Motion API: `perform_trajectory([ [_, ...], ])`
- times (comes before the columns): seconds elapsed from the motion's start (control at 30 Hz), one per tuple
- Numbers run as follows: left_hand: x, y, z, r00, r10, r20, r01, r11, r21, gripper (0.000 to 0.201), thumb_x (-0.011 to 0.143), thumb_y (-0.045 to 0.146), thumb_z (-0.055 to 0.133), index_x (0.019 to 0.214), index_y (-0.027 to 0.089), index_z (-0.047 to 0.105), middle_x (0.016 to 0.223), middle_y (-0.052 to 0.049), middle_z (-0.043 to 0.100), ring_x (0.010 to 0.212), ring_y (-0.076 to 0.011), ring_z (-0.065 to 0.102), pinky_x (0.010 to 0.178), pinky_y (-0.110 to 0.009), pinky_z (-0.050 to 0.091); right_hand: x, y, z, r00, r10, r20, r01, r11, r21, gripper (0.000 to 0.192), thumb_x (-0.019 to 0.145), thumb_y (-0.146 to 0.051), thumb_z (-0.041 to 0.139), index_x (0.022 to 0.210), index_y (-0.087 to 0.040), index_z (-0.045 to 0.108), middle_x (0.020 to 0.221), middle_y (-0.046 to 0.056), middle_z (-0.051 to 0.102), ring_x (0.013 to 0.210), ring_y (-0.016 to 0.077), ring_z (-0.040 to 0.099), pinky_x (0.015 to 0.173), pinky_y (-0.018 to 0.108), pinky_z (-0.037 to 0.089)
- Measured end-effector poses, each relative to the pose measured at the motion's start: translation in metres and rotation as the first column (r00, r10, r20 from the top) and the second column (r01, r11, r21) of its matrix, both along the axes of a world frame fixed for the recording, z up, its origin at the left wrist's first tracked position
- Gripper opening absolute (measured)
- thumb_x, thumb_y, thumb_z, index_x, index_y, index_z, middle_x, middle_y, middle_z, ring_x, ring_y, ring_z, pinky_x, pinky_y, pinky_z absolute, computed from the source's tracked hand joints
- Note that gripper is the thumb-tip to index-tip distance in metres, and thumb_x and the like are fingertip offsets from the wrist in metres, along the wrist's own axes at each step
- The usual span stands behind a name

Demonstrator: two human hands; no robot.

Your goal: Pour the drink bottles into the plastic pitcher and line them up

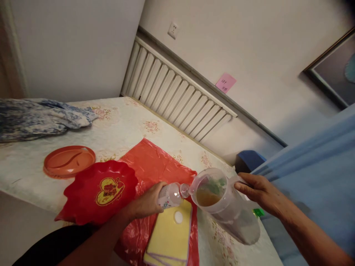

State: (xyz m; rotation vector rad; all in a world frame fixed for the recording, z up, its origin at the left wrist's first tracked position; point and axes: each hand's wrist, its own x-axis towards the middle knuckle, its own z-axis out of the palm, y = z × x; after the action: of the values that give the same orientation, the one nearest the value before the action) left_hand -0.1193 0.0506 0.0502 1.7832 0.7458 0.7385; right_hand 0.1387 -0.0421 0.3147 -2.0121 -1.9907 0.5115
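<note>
My left hand (149, 201) is wrapped round a clear plastic bottle (174, 194) with a printed label, its open neck pointing right. My right hand (256, 188) grips the handle of a translucent plastic pitcher (235, 218). The pitcher is tilted, its spout right at the bottle's mouth; whether they touch I cannot tell. Brownish liquid and some green leaves show inside the pitcher. Below the bottle lies a folded yellow cloth (169, 236) with a purple edge. On the cloth rests a white bottle cap (178, 217).
A red plastic sheet (155, 162) lies under the cloth. To the left are a red scalloped tray (83, 192), an orange round lid (62, 161) and a blue-white patterned fabric (41, 118). A radiator (177, 88) lines the wall; a blue curtain (313, 173) hangs at right.
</note>
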Motion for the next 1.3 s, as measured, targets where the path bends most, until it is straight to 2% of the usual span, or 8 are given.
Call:
perform_trajectory([
  [0.3,0.0009,0.0017,-0.0046,1.000,-0.008,0.007,0.008,0.999,0.034,0.061,0.067,0.024,0.069,0.124,0.025,0.046,0.117,-0.005,0.061,0.105,-0.0248,0.059,0.085,-0.032,0.049,-0.0069,0.0021,0.0050,0.998,0.034,0.052,-0.033,0.999,-0.010,0.042,0.084,-0.058,0.058,0.068,-0.019,0.061,0.059,-0.001,0.051,0.054,0.0124,0.043,0.048,0.024,0.033],
  [0.87,-0.0007,0.0006,-0.0001,0.999,-0.007,-0.043,0.009,0.999,0.038,0.060,0.066,0.023,0.066,0.122,0.026,0.047,0.117,-0.006,0.061,0.104,-0.0254,0.059,0.083,-0.032,0.048,-0.0077,0.0047,0.0043,0.999,0.042,0.024,-0.043,0.999,0.033,0.038,0.079,-0.054,0.065,0.064,-0.020,0.061,0.056,-0.003,0.050,0.051,0.0116,0.041,0.046,0.024,0.032],
  [1.03,-0.0007,-0.0010,0.0029,0.998,-0.001,-0.058,0.004,0.999,0.039,0.057,0.068,0.029,0.066,0.122,0.026,0.048,0.117,-0.006,0.062,0.105,-0.0267,0.059,0.084,-0.033,0.048,-0.0097,0.0053,0.0054,0.996,0.050,0.071,-0.051,0.999,0.007,0.040,0.081,-0.057,0.061,0.066,-0.020,0.061,0.057,-0.002,0.051,0.053,0.0121,0.043,0.048,0.025,0.034],
  [1.3,0.0012,0.0003,-0.0014,0.999,0.011,-0.047,-0.009,0.999,0.045,0.058,0.066,0.028,0.068,0.122,0.026,0.049,0.118,-0.005,0.062,0.105,-0.0264,0.060,0.084,-0.033,0.048,-0.0120,0.0058,0.0077,0.989,0.060,0.137,-0.057,0.998,-0.027,0.044,0.084,-0.060,0.055,0.071,-0.019,0.063,0.061,-0.001,0.053,0.056,0.0132,0.046,0.051,0.025,0.037],
])
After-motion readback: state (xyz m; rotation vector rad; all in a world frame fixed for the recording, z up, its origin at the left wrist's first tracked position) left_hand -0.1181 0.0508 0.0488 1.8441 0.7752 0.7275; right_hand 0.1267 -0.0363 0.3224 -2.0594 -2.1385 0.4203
